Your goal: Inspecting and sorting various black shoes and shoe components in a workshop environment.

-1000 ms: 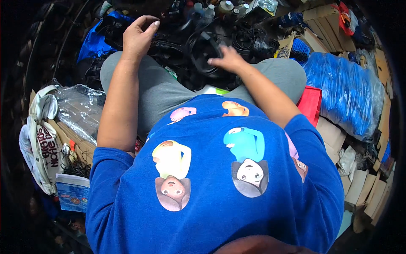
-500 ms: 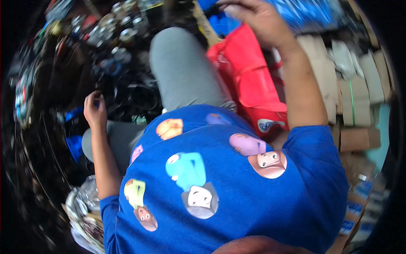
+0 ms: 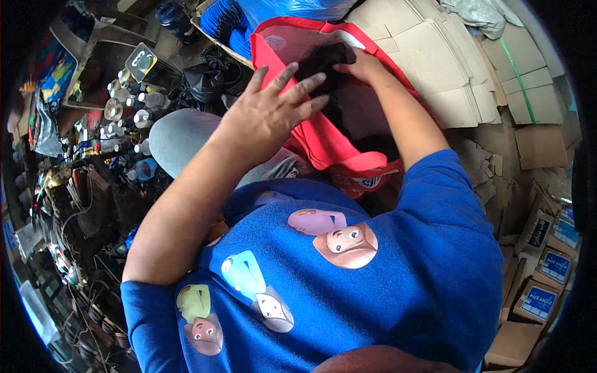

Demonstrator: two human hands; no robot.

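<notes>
A large red carrier bag (image 3: 323,140) stands with its mouth wide apart, right of my knee. Inside it lies black crumpled material (image 3: 324,61), whose kind I cannot make out. My right hand (image 3: 362,66) reaches into the bag's far end, with its fingers curled on that black material; the fingertips are partly hidden. Over the bag's left rim hovers my left hand (image 3: 270,109), palm down and fingers spread, holding nothing. Whether it touches the rim is unclear.
Flattened cardboard (image 3: 426,56) is stacked right of the bag, with cardboard boxes (image 3: 538,298) lower right. Several plastic bottles (image 3: 143,117) and a black plastic bag (image 3: 205,81) lie to the left. A blue plastic-wrapped bundle (image 3: 292,9) lies beyond the bag.
My left hand has swung from the far left over to the bag. My right hand has gone from above the bag down into it. The bag's mouth has opened out.
</notes>
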